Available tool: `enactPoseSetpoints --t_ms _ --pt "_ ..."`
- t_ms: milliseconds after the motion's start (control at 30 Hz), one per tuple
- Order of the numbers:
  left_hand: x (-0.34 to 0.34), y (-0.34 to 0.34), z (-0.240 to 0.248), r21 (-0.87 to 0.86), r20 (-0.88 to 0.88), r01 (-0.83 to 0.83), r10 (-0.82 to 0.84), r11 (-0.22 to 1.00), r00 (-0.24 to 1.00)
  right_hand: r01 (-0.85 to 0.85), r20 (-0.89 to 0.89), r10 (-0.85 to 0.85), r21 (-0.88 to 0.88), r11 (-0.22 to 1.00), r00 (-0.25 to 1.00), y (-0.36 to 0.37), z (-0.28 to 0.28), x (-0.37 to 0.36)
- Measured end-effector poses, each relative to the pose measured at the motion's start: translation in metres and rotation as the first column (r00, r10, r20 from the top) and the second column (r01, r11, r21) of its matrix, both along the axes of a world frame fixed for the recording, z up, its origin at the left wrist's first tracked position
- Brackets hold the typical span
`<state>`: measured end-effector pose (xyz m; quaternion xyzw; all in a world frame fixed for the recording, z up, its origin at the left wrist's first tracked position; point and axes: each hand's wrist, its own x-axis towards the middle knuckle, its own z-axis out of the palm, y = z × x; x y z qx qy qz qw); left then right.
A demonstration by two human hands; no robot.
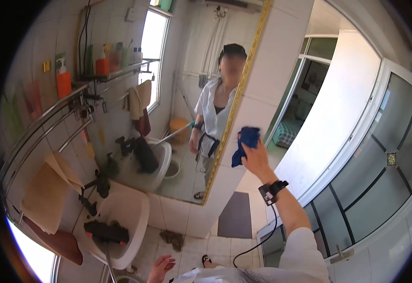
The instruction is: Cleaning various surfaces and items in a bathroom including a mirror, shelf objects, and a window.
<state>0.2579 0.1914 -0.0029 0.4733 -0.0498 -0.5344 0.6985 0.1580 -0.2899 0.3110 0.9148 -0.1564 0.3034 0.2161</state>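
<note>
With my right arm stretched forward, my right hand point(258, 162) presses a dark blue cloth point(248, 139) to the white tiled wall point(262, 89), just right of the gold-edged mirror point(235, 104). The fingers lie over the cloth, which is bunched and hangs past them. A black strap device point(273, 191) with a cable sits on that wrist. Low in the view, my left hand point(162, 268) hangs free over the floor, its fingers loosely apart and holding nothing.
At lower left stands a white sink point(142, 212) with a black object point(107, 232) in it. Metal rails point(41, 118) above hold bottles and a tan towel point(50, 198). To the right are a doorway and a glass-paned door point(357, 184). A grey mat point(234, 214) lies on the floor.
</note>
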Motion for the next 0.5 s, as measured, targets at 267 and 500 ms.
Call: enactPoseSetpoints --t_ms 267,500 --pt "0.023 -0.021 -0.060 0.038 0.067 0.006 -0.008 0.999 0.998 -0.050 0.413 0.276 -0.481 0.875 0.868 0.006 0.307 0.064" --pt "0.026 -0.040 -0.002 0.022 0.130 -0.061 0.057 0.998 0.990 0.112 0.605 0.389 -0.625 0.772 0.694 -0.019 0.426 0.091"
